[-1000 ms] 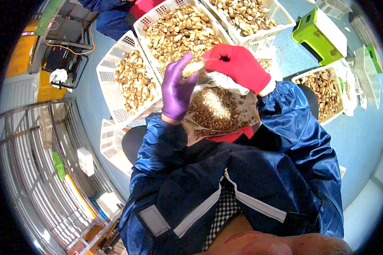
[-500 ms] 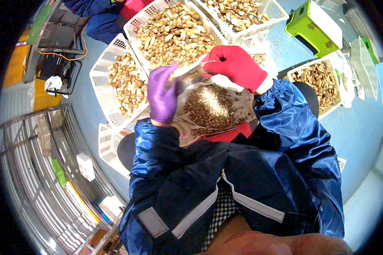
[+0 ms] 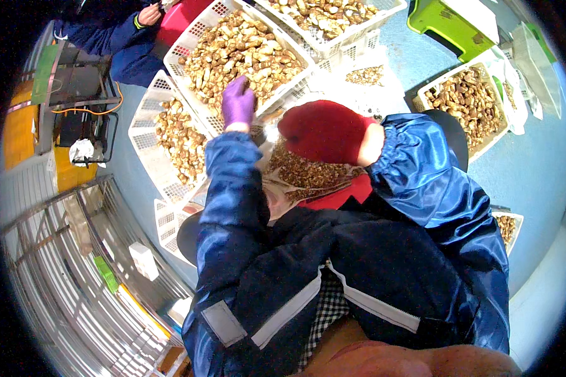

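Observation:
My left hand, in a purple glove, reaches over a white crate heaped with brown-and-cream mushrooms. Its fingers point down at the pile, and the back of the glove hides what they touch. My right hand, in a red glove, is closed above my lap; what it grips is hidden. A shiny, overexposed patch shows just left of that glove. Below it, small brown trimmings lie on a pale sheet spread across my lap, with something red under it.
More mushrooms fill a white crate at left, another at the far side, and a tub at right. A green-and-white stool stands far right. Another person's hand shows at top left. Metal racking stands left.
My left hand has moved away from my right, forward over the mushroom crate. My right hand has come lower and nearer, over the trimmings. The view has shifted slightly.

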